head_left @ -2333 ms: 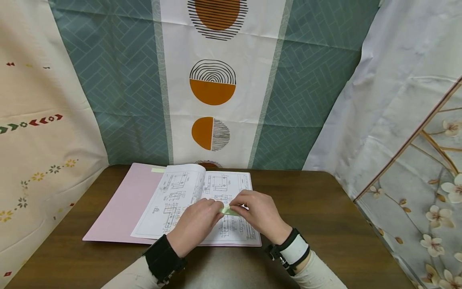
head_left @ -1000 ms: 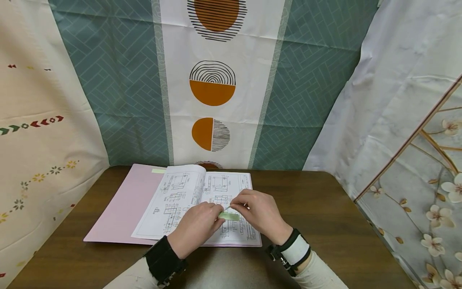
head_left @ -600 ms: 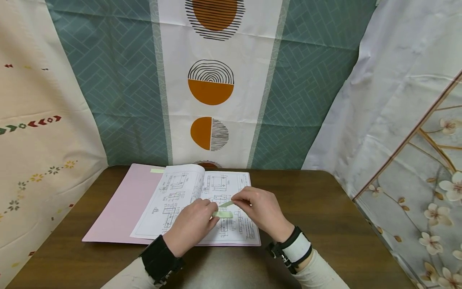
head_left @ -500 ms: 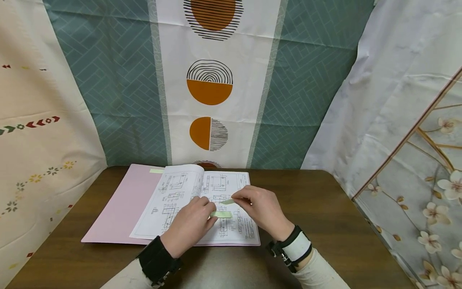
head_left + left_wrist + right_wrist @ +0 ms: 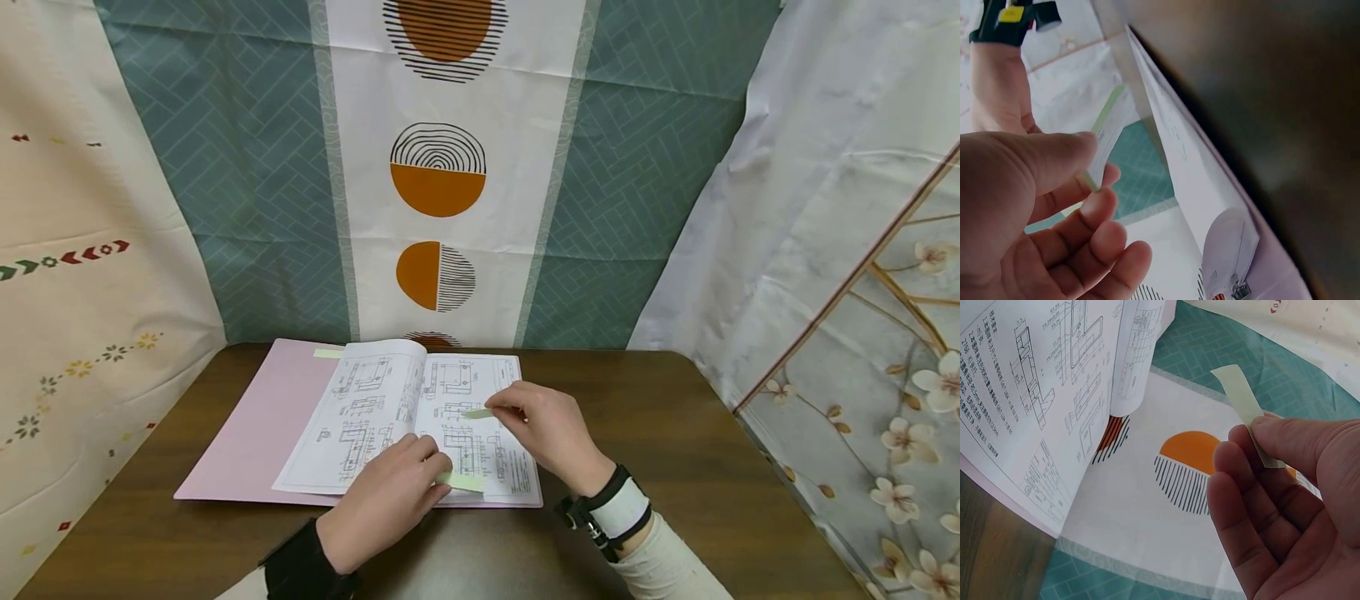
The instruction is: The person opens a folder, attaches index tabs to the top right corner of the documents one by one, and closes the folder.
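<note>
An open pink folder [image 5: 240, 442] lies on the table, holding bound white pages [image 5: 465, 379] printed with technical drawings. Over the right page's lower part, my left hand [image 5: 390, 504] pinches a light green sticky note pad [image 5: 1107, 119] between thumb and fingers; its other face looks pale with faint print. My right hand [image 5: 551, 429] is higher up, at the page's right edge. Its thumb and index finger pinch one thin green sticky note strip [image 5: 1239, 392], whose free end points left over the drawings. Strip and pad are apart.
Another pale green strip [image 5: 327, 353] sits at the top of the folder's left cover. The brown wooden table [image 5: 637, 417] extends to both sides. Patterned cloths hang behind it, including a teal and white curtain [image 5: 637, 208], and close in on the sides.
The strip has come away from the pad in my right hand, which rose slightly. My left hand has moved down toward the page's lower edge with the pad.
</note>
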`<act>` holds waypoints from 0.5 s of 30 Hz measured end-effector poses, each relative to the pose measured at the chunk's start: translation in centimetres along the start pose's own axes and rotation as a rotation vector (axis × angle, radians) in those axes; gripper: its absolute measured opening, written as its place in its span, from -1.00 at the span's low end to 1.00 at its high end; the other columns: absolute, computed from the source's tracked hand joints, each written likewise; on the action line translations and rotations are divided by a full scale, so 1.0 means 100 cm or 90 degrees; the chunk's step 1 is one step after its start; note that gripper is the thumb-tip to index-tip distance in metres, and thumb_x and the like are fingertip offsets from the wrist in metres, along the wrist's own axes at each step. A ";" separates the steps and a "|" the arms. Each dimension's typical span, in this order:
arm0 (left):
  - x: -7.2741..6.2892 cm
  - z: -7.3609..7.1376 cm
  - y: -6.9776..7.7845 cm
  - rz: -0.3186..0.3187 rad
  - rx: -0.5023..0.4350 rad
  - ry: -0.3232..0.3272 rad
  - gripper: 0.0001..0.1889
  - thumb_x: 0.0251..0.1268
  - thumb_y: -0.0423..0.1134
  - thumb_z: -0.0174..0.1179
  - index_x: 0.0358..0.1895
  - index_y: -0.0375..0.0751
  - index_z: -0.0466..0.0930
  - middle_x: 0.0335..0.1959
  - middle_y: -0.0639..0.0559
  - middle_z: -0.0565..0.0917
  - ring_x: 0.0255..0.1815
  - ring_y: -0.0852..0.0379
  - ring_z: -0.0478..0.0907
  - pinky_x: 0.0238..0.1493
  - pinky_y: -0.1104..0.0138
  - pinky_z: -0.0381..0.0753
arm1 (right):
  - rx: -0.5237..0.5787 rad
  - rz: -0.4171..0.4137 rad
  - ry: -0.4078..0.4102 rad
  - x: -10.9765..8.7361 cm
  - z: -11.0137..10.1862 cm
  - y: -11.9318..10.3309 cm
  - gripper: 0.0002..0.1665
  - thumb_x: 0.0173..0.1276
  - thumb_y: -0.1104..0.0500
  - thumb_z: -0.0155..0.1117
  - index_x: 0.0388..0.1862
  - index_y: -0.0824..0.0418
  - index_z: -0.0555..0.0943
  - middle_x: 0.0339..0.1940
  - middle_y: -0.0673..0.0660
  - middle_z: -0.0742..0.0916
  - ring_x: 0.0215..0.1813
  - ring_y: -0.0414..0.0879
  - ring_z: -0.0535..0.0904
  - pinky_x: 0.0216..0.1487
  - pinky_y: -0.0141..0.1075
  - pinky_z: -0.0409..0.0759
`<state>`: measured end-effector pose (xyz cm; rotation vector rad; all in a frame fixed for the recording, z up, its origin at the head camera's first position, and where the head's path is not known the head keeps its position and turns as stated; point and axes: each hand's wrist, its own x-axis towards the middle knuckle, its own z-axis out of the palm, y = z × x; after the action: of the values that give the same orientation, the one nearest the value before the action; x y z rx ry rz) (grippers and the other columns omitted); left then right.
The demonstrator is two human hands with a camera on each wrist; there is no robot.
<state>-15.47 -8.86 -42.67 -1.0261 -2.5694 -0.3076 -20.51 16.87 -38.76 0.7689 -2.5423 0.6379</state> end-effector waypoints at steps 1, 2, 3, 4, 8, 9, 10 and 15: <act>-0.001 0.001 0.001 0.008 -0.001 -0.001 -0.79 0.34 -0.16 0.61 -0.15 -0.05 0.74 -0.24 0.17 0.59 -0.20 0.13 0.51 -0.15 0.27 0.59 | 0.000 0.000 -0.001 0.000 0.000 0.000 -0.81 0.42 0.21 0.64 -0.05 -0.04 0.90 -0.17 -0.16 0.84 -0.27 -0.30 0.63 -0.19 -0.33 0.67; -0.003 0.001 0.002 0.017 0.000 -0.002 -0.79 0.33 -0.16 0.61 -0.16 -0.04 0.74 -0.24 0.17 0.59 -0.21 0.13 0.51 -0.15 0.27 0.58 | -0.001 0.001 -0.003 0.000 -0.001 0.000 -0.81 0.43 0.22 0.63 -0.06 -0.04 0.90 -0.17 -0.17 0.83 -0.27 -0.30 0.63 -0.19 -0.34 0.66; -0.003 0.002 0.003 0.026 0.001 -0.002 -0.79 0.32 -0.15 0.62 -0.17 -0.04 0.74 -0.25 0.18 0.59 -0.21 0.13 0.52 -0.16 0.27 0.58 | 0.000 0.001 -0.003 0.000 -0.001 0.000 -0.82 0.43 0.22 0.63 -0.06 -0.04 0.90 -0.17 -0.16 0.83 -0.27 -0.29 0.62 -0.20 -0.34 0.66; -0.004 0.003 0.004 0.033 0.002 -0.004 -0.79 0.32 -0.14 0.62 -0.17 -0.03 0.74 -0.26 0.18 0.59 -0.22 0.14 0.52 -0.16 0.28 0.58 | 0.001 0.001 -0.003 0.000 -0.001 -0.001 -0.82 0.43 0.22 0.63 -0.06 -0.03 0.90 -0.17 -0.16 0.83 -0.28 -0.29 0.62 -0.20 -0.34 0.65; -0.006 0.004 0.007 0.058 0.001 -0.026 -0.80 0.34 -0.12 0.60 -0.19 0.00 0.73 -0.28 0.20 0.59 -0.24 0.16 0.52 -0.18 0.28 0.55 | -0.002 0.001 -0.006 0.000 -0.001 -0.001 -0.84 0.44 0.21 0.63 -0.07 -0.03 0.90 -0.19 -0.17 0.83 -0.29 -0.29 0.60 -0.22 -0.35 0.64; -0.006 0.005 0.008 0.062 0.001 -0.032 -0.80 0.35 -0.11 0.60 -0.19 0.01 0.73 -0.28 0.21 0.58 -0.24 0.17 0.52 -0.19 0.28 0.54 | -0.003 -0.001 -0.005 0.000 -0.001 -0.001 -0.84 0.43 0.21 0.63 -0.08 -0.02 0.90 -0.19 -0.16 0.82 -0.29 -0.29 0.60 -0.23 -0.35 0.63; -0.007 0.005 0.008 0.067 -0.001 -0.039 -0.80 0.35 -0.10 0.60 -0.19 0.02 0.73 -0.29 0.22 0.57 -0.25 0.18 0.51 -0.19 0.28 0.52 | -0.004 -0.002 -0.005 0.000 -0.001 -0.001 -0.84 0.43 0.21 0.63 -0.08 -0.02 0.90 -0.20 -0.17 0.82 -0.29 -0.29 0.59 -0.23 -0.35 0.63; -0.009 0.008 0.010 0.079 0.014 -0.051 -0.78 0.34 -0.07 0.59 -0.22 0.03 0.70 -0.33 0.24 0.54 -0.27 0.20 0.50 -0.19 0.27 0.51 | -0.004 -0.007 -0.005 -0.001 0.000 -0.001 -0.85 0.44 0.21 0.63 -0.08 -0.01 0.90 -0.20 -0.17 0.82 -0.29 -0.29 0.60 -0.24 -0.34 0.62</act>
<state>-14.41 -8.46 -43.65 -1.2072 -2.5592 -0.2092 -20.42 16.79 -38.79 0.7842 -2.5440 0.6238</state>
